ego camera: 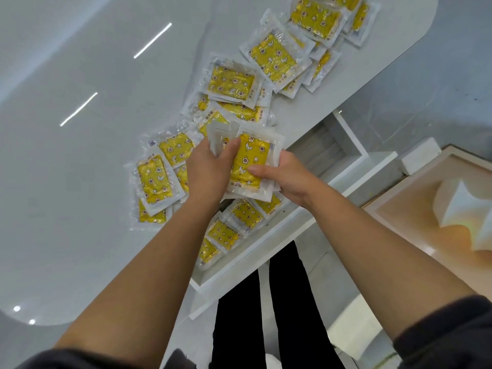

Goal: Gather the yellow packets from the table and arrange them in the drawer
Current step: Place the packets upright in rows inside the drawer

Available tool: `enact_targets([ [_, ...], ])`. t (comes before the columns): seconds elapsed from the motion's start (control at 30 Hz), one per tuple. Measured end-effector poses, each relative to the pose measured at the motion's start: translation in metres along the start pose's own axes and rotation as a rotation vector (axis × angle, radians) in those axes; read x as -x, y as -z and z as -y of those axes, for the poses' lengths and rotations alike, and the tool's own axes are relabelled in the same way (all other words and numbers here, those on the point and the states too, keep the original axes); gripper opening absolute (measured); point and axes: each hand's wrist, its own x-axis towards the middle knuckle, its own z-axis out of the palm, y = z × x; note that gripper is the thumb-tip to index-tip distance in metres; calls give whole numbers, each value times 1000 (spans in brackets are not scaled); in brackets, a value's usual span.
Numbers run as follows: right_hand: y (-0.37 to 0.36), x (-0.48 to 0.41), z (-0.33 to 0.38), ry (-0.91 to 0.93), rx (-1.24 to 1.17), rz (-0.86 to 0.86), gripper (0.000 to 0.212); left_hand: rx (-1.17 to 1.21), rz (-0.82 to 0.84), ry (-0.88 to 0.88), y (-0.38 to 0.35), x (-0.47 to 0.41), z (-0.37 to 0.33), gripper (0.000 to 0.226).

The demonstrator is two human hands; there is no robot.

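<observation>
Table [80, 169], white and glossy, fills the left and upper part of the view, with strip-light reflections on its surface.

Yellow packets, left group [153, 179]: several clear-wrapped packets with a star, moon and flower print, overlapping on the table just left of the hands.

Left hand [207, 169]: thumb pressed on the front of a held stack, fingers curled round its left edge and gripping it.

Held stack of yellow packets [249, 161]: several packets held together between both hands, raised over the table's near edge, above the drawer.

Right hand [287, 177]: thumb laid across the top packet's lower right part, fingers wrapped behind the stack and hidden, gripping it.

Drawer [292, 222]: white, pulled open under the table edge; its left part holds a few overlapping yellow packets [223, 233], and its right part shows a bare grey floor.

Yellow packets, far group [271, 58]: a long overlapping spread running up the table toward the upper right.

White box [419, 155], right of the drawer.

Framed panel [415, 209], pale orange, at the right edge.
</observation>
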Motion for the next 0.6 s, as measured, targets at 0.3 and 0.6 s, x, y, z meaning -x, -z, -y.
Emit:
enact_targets([
  [0.3,63,15,18,-80,85,6,53,193,341,62,-26,17,3,28],
  [0.6,176,-4,27,-315,610,81,29,351,294,524,-132,36,31,29],
])
